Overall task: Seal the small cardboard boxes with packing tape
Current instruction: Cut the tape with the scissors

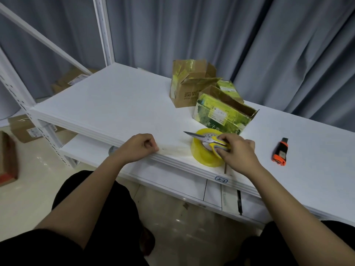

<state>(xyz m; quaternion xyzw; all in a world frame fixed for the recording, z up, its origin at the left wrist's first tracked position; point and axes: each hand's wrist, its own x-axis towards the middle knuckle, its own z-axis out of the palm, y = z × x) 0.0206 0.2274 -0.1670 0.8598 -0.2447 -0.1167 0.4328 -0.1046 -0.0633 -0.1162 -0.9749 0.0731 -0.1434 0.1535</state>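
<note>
Two small cardboard boxes stand open on the white shelf (107,100). The brown box (187,87) is at the back with its flaps up. The green-printed box (221,114) lies nearer, flaps open. A yellow roll of packing tape (201,154) lies flat near the front edge. Scissors (203,138) with yellow handles rest across the roll, blades pointing left. My right hand (238,152) pinches the scissor handles. My left hand (141,146) rests at the shelf's front edge, fingers curled, holding nothing.
An orange and black utility knife (280,152) lies on the shelf to the right. Grey curtains hang behind. More cardboard boxes (25,129) sit on the floor and lower left, beside the white rack post (23,104). A lower shelf runs under the front edge.
</note>
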